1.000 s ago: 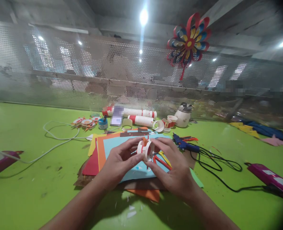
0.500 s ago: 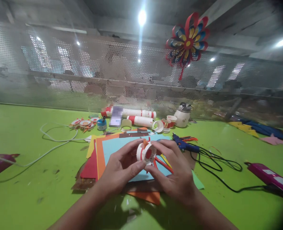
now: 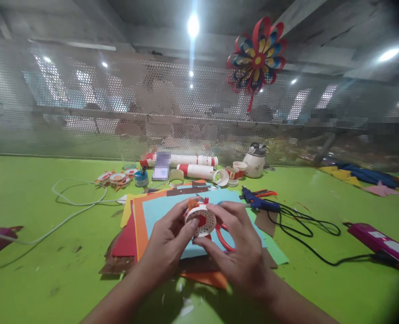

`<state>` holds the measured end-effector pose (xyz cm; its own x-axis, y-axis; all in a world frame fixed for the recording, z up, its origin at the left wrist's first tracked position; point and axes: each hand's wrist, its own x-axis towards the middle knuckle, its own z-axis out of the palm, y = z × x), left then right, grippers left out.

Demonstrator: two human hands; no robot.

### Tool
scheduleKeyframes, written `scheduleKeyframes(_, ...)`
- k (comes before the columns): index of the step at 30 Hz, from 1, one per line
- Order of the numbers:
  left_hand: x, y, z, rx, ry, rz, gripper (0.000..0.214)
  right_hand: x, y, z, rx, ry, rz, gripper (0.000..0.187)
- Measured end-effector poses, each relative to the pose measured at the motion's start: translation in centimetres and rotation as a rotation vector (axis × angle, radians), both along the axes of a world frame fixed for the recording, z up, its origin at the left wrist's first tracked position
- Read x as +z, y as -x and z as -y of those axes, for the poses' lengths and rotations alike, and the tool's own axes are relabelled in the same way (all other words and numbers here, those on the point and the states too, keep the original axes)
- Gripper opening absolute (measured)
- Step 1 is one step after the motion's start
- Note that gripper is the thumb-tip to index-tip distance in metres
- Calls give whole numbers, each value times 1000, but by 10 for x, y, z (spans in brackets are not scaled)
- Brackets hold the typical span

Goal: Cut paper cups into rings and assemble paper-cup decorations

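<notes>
Between my hands, above the stacked paper, is a short white paper-cup piece (image 3: 208, 228). Its round, dotted inside has a red middle and faces me, tilted; orange and red paper bits stick out at its rim. My left hand (image 3: 172, 234) grips it from the left, thumb pressed at the inside. My right hand (image 3: 241, 238) pinches its right edge with fingers above and thumb below. Beneath lies light blue paper (image 3: 159, 216) on orange and red sheets. Red-handled scissors (image 3: 225, 240) are partly hidden behind my right fingers.
A blue glue gun (image 3: 260, 201) with a black cable lies right of the paper, near a purple power strip (image 3: 381, 243). Behind stand paper cups (image 3: 240, 168), a phone (image 3: 161, 166), a blue jar (image 3: 141, 177) and a white bottle (image 3: 255, 161). Several finished round pieces (image 3: 118, 178) lie left.
The cup piece has turned so its dotted inside faces me more, and it sits slightly farther left. My left thumb has moved up onto it. The whole view has shifted a little.
</notes>
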<state>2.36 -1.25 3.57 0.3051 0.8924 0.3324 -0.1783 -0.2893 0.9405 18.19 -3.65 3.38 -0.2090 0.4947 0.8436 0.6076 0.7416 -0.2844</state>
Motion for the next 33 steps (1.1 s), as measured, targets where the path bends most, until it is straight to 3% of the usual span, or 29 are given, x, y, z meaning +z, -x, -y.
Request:
scheduleKeyframes(4,-3,5,-2,-71,22,11,40,3,-3,-1,133,180,-240,29)
scheduleKeyframes(7,-8,8,-4,-124,45,50,41,6,-6,0,202,319,-307,17)
scheduleKeyframes(20,-3,3,-3,-113,141,106,40,13,-10,1,197,543,-302,18)
scheduleKeyframes(27,0,-2,0,-172,275,291,35,10,-6,0,185,571,-367,17)
scheduleKeyframes(33,5,-6,6,-182,344,323,36,10,-4,0,184,604,-366,17)
